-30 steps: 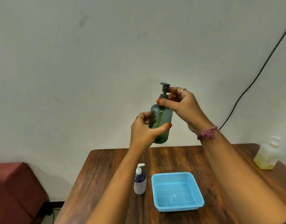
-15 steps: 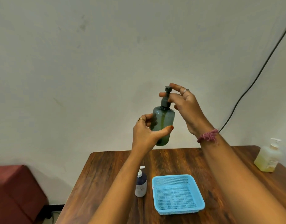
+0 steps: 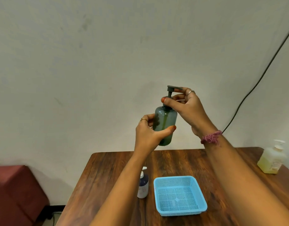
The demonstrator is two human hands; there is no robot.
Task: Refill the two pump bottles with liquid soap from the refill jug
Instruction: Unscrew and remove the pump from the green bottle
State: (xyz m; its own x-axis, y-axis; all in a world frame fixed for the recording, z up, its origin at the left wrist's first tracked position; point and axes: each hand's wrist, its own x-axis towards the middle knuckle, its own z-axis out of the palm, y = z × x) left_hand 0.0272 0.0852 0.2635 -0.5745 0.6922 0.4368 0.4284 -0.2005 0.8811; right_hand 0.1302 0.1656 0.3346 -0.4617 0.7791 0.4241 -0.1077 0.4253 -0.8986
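Green pump bottle (image 3: 165, 124) held upright in the air above the far edge of the wooden table (image 3: 181, 162). Left hand (image 3: 148, 136) clasps its body; right hand (image 3: 187, 108) pinches the dark pump head (image 3: 171, 90) at the neck. On the table: 1 small dark pump bottle (image 3: 143, 186) just beside a blue mesh basket (image 3: 179, 195), 1 yellow soap bottle (image 3: 272, 160) far right.

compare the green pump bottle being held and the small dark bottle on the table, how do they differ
The green pump bottle is held in the air by the left hand, with the right hand at its pump; the small dark bottle stands untouched on the table. The green one is see-through teal with a dark grey pump; the small one is dark blue above, pale below, with a white pump. The green one looks larger. Both are upright pump bottles.
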